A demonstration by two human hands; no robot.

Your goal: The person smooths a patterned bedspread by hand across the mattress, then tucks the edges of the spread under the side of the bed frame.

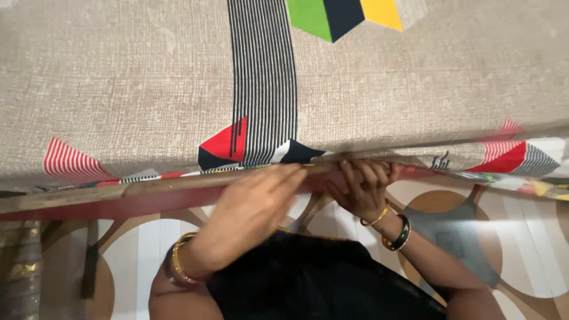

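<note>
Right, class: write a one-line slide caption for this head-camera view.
Left hand and right hand press the patterned beige bedsheet in along the wooden bed frame.

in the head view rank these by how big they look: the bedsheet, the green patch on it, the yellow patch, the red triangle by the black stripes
1. Bedsheet, by far the largest; it fills the upper frame.
2. Green patch, though the frame's top edge cuts it off.
3. Red triangle and yellow patch look about alike; the yellow is also cut off, so I would not rank them.

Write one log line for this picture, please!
left hand: flat on wooden bed edge | right hand: gripping beige patterned bedsheet edge
</note>
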